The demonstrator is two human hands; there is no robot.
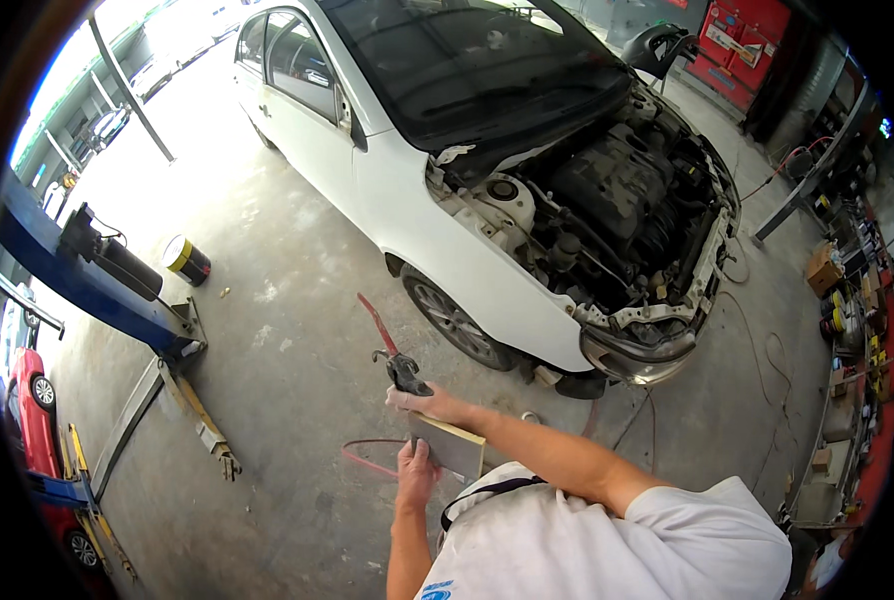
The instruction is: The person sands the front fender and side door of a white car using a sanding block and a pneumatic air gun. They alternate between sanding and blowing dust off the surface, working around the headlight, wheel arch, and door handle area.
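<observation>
My right hand (425,401) is closed around a dark air gun (405,374), out in front of me over the floor. A red piece (377,323), like a hose or tube, sticks out beyond the gun. Just below, my left hand (417,476) grips a flat grey rectangular board (449,449) with a pale yellow edge, thumb on its face. The board lies close under my right hand and forearm; whether that hand touches it I cannot tell. Ahead stands a white car (497,255) with its engine bay (607,190) uncovered. Both hands are apart from its front wheel (455,318).
A blue lift post (87,265) with a yellow lift arm (202,425) stands left, near a yellow-topped can (187,260). A red car (32,400) is farther left. Cluttered shelves (847,340) line the right side. Hoses (757,350) trail over the floor there. A red cabinet (735,50) stands behind.
</observation>
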